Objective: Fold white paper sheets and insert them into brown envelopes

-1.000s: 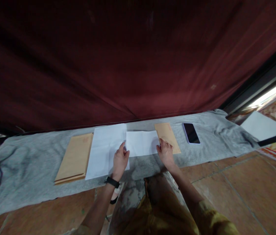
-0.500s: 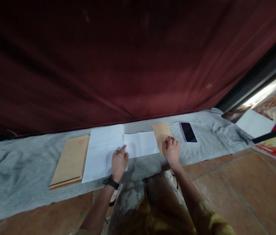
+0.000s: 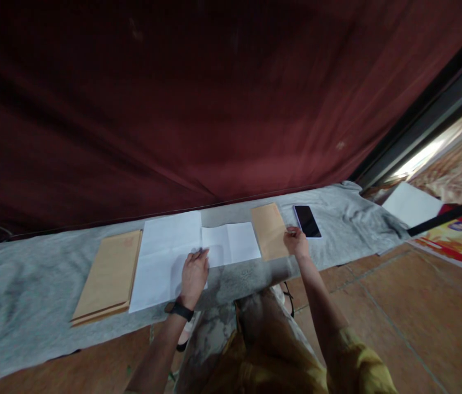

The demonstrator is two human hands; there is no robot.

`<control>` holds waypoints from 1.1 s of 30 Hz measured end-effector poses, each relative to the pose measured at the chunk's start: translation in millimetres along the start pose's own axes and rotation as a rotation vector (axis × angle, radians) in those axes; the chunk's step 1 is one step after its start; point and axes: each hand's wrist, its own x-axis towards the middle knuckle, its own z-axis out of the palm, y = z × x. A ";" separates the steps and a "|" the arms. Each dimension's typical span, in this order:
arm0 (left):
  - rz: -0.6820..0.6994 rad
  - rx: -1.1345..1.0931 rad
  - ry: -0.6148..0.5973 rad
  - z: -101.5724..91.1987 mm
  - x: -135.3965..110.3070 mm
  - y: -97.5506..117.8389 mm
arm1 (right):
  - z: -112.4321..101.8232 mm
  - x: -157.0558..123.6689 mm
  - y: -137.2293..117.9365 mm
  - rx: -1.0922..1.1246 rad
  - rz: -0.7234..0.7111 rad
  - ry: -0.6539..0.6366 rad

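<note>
Nearest you, on a grey cloth [image 3: 29,306] spread over the tiled floor, your left hand [image 3: 193,272] lies open and flat on the near right corner of a large white sheet [image 3: 161,257], seemingly pinning the paper in place. Well apart to the right, your right hand [image 3: 296,242] has its fingertips closed on the near right edge of a single brown envelope [image 3: 269,236], a pinch suited to something so thin, with a folded white sheet [image 3: 233,243] lying between the two. Everything sits in one row within reach, from a stack of brown envelopes [image 3: 110,276] far left to a dark phone [image 3: 307,220] far right, below a red curtain [image 3: 214,109].
</note>
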 end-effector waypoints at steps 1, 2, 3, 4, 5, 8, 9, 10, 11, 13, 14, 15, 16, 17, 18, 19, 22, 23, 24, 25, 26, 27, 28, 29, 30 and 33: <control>0.002 -0.001 -0.001 0.5 0.5 -0.1 | -5.7 3.3 1.2 -0.001 0.003 0.013; 0.002 0.002 -0.002 0.9 1.0 0.2 | -11.8 5.9 2.4 -0.006 0.002 0.025; 0.003 0.007 -0.005 1.1 1.6 0.8 | -18.0 7.9 3.4 -0.010 0.001 0.037; 0.004 0.014 -0.006 1.2 2.2 1.6 | -24.0 9.2 4.2 -0.022 -0.002 0.049; 0.004 0.022 -0.005 1.0 2.7 2.6 | -29.2 9.7 4.5 -0.053 -0.009 0.066; 0.006 0.042 -0.001 -0.5 3.2 5.2 | -36.7 5.2 1.4 -0.228 -0.100 0.129; 0.007 0.048 -0.001 -1.1 3.0 5.7 | -35.4 1.2 -1.5 -0.282 -0.158 0.145; 0.009 0.054 -0.001 -1.6 2.7 5.9 | -31.9 -4.4 -5.6 -0.309 -0.221 0.147; 0.011 0.059 -0.003 -1.9 2.4 5.9 | -26.2 -11.4 -10.7 -0.305 -0.279 0.136; 0.008 0.068 -0.003 -1.8 1.7 5.5 | -9.9 -28.8 -23.2 -0.218 -0.333 0.047; 0.006 0.071 -0.004 -1.5 1.4 5.2 | -0.5 -38.2 -29.9 -0.180 -0.314 -0.028; 0.004 0.073 -0.004 -1.0 1.2 4.9 | 8.9 -47.3 -36.4 -0.170 -0.287 -0.114; 0.002 0.075 -0.006 -0.5 1.1 4.7 | 17.5 -55.5 -42.4 -0.190 -0.261 -0.184; 0.001 0.076 -0.009 0.1 1.0 4.5 | 24.8 -62.4 -47.7 -0.227 -0.226 -0.211; 0.002 0.075 -0.013 0.6 1.0 4.4 | 30.5 -67.6 -52.1 -0.249 -0.199 -0.233; 0.002 0.074 -0.016 0.9 1.0 4.4 | 34.6 -71.1 -55.5 -0.270 -0.173 -0.248; -0.006 0.066 -0.022 0.9 0.9 5.2 | 38.8 -73.5 -61.3 -0.265 -0.105 -0.280; -0.010 0.062 -0.021 0.6 0.8 5.8 | 38.6 -72.7 -62.1 -0.245 -0.085 -0.294; -0.014 0.057 -0.018 0.0 0.7 6.5 | 38.1 -71.8 -62.5 -0.223 -0.070 -0.311; -0.016 0.052 -0.015 -0.8 0.5 7.2 | 37.6 -70.9 -62.7 -0.201 -0.062 -0.328; -0.017 0.047 -0.012 -1.6 0.4 8.1 | 37.2 -70.2 -62.7 -0.183 -0.059 -0.344; -0.016 0.043 -0.009 -2.6 0.1 9.0 | 37.0 -69.7 -62.5 -0.173 -0.059 -0.354; -0.014 0.040 -0.008 -3.6 -0.1 9.9 | 36.9 -69.5 -62.3 -0.168 -0.062 -0.359; -0.012 0.036 -0.009 -4.5 -0.3 10.7 | 36.9 -69.5 -62.0 -0.166 -0.067 -0.361; -0.013 0.033 -0.010 -5.3 -0.5 11.5 | 36.9 -69.7 -61.7 -0.163 -0.070 -0.361; -0.021 0.024 -0.005 -6.2 -1.5 13.0 | 36.6 -69.9 -60.9 -0.154 -0.079 -0.364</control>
